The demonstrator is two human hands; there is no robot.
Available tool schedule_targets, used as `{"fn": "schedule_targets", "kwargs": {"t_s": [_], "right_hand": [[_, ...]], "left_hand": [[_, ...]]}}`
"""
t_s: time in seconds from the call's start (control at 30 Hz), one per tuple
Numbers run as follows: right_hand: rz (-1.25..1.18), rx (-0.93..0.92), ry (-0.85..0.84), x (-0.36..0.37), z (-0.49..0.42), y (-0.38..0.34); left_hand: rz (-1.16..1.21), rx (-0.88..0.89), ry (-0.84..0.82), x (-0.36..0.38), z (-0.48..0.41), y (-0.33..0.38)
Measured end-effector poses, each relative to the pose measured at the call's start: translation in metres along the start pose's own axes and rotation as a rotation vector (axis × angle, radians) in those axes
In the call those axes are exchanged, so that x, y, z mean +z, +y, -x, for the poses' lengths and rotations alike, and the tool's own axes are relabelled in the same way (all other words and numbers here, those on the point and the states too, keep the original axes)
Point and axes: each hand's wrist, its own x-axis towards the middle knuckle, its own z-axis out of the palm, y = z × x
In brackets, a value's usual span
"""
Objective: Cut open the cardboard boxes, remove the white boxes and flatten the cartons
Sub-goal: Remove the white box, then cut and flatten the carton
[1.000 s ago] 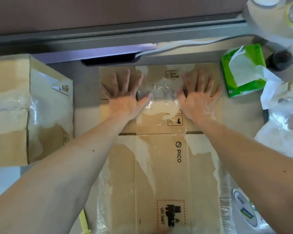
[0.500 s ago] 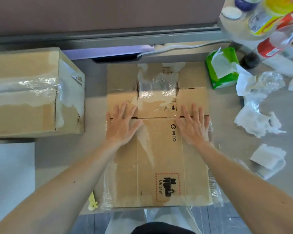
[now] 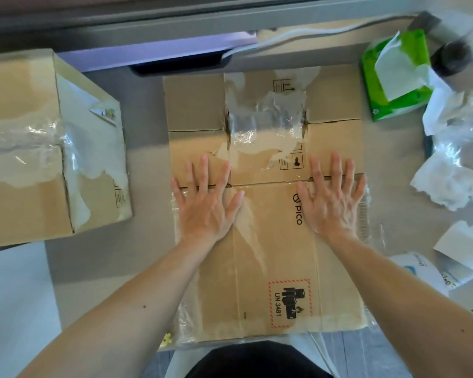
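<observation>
Both hands wide open, fingers spread: left hand [image 3: 205, 203] and right hand [image 3: 331, 200] press palm-down on the flattened carton [image 3: 271, 255], fingertips across the crease between main panel and flaps. The carton lies flat on the table [image 3: 148, 159] right in front of me. An upright taped box [image 3: 25, 159] sits well left of my left hand, cut off by the frame edge. Torn tape hides some flap symbols, but "PICO" reads between my hands and "UN 3481" in the red dashed label near me.
</observation>
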Motion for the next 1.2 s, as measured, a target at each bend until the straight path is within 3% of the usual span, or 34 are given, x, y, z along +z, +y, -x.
{"fn": "schedule_targets", "kwargs": {"t_s": [0.43,0.53,0.63,0.9,1.2], "right_hand": [[-0.005,-0.030,0.032,0.001,-0.003,0.000],[-0.092,-0.081,-0.055,-0.009,-0.002,0.009],[-0.162,-0.158,-0.032,-0.018,0.032,0.027],[-0.082,-0.181,-0.126,0.026,0.151,0.055],[0.003,-0.151,-0.071,0.054,0.158,0.052]], "left_hand": [[-0.013,0.009,-0.006,-0.004,-0.003,0.000],[0.114,0.044,-0.113,-0.016,0.000,-0.008],[0.242,0.074,-0.150,-0.028,0.028,-0.017],[0.138,0.057,-0.277,0.016,0.148,0.012],[0.067,-0.026,-0.326,0.043,0.150,0.019]]}}
